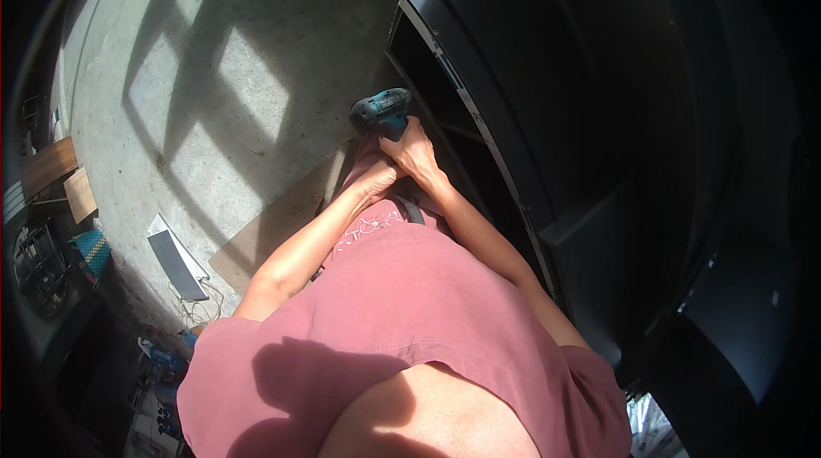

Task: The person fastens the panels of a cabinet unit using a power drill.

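Observation:
A teal and black cordless drill (382, 112) is held out in front of me, near the edge of a tall black cabinet (479, 47). My right hand (415, 150) is closed round its grip, and the drill's body points toward the left. Just below and to the left, my left hand (379, 180) comes up close against the right hand. Its fingers are mostly hidden there, so I cannot tell whether they hold anything.
Sunlit concrete floor (120, 167) spreads to the left. A flat brown board (265, 231) lies beside my legs. Further left are a white and dark panel (178, 261) with a cord, wood pieces (50, 169) and a teal woven bag (91, 253). The cabinet fills the right side.

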### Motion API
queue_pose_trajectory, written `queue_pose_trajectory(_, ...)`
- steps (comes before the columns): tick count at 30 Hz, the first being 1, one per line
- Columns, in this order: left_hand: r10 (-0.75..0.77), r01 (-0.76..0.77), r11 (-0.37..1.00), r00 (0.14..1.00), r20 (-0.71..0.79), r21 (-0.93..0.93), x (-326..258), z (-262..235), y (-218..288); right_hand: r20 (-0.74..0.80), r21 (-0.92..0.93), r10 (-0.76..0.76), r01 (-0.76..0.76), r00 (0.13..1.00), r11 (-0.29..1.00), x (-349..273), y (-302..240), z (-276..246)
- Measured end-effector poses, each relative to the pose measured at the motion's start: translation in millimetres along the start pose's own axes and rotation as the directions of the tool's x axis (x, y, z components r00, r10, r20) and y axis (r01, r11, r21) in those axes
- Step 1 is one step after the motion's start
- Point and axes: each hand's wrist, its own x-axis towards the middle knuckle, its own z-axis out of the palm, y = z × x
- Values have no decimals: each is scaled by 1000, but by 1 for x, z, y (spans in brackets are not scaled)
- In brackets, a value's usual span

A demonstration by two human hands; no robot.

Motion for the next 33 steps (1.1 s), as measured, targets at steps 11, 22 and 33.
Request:
queue_pose_trajectory(11,-257,183,906,954,153,381,-22,36,-107,-59,167,359,-345,932,924,-84,100,-19)
queue_pose_trajectory(22,-71,-64,904,952,297,423,-3,82,-123,-294,-11,216,-229,931,973,-96,124,-53)
queue_pose_trajectory(33,-104,24,951,963,247,308,-7,76,-153,-229,-91,134,-158,964,983,-102,135,-41)
